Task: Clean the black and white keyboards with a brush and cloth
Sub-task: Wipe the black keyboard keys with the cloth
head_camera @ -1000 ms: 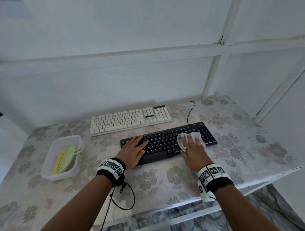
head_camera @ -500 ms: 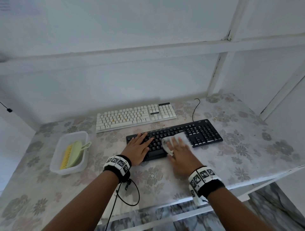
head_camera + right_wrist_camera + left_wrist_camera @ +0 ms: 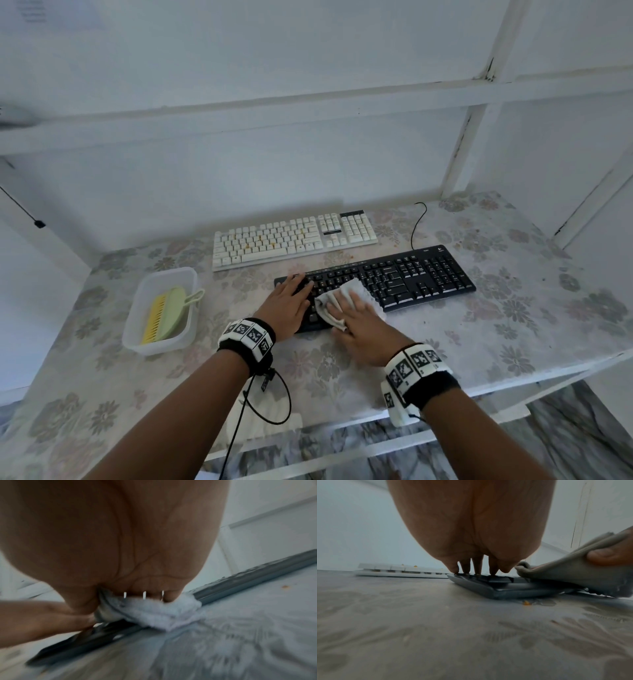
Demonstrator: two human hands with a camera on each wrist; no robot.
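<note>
The black keyboard point(image 3: 421, 277) lies at the table's middle, with the white keyboard point(image 3: 291, 240) behind it. My left hand point(image 3: 301, 286) rests flat on the black keyboard's left end, its straight fingertips point(image 3: 477, 572) on the keys. Right beside it, my right hand point(image 3: 342, 303) presses a white cloth point(image 3: 358, 289) onto the keys. The fingers lie flat on top, and the thumb pinches a fold of the cloth point(image 3: 154, 609) against the hand. In the left wrist view the cloth point(image 3: 573, 577) overhangs the keyboard's front edge point(image 3: 488, 588).
A clear plastic tub point(image 3: 161, 274) at the left holds a green and yellow brush point(image 3: 164, 313). The black keyboard's cable point(image 3: 416, 226) curls up behind it. Orange crumbs dot the white keyboard's keys. The table's front edge point(image 3: 513, 380) runs below my wrists, and a white wall stands behind.
My right hand has slid the cloth leftward along the black keyboard, from right of centre to beside my left hand. The left hand has stayed put.
</note>
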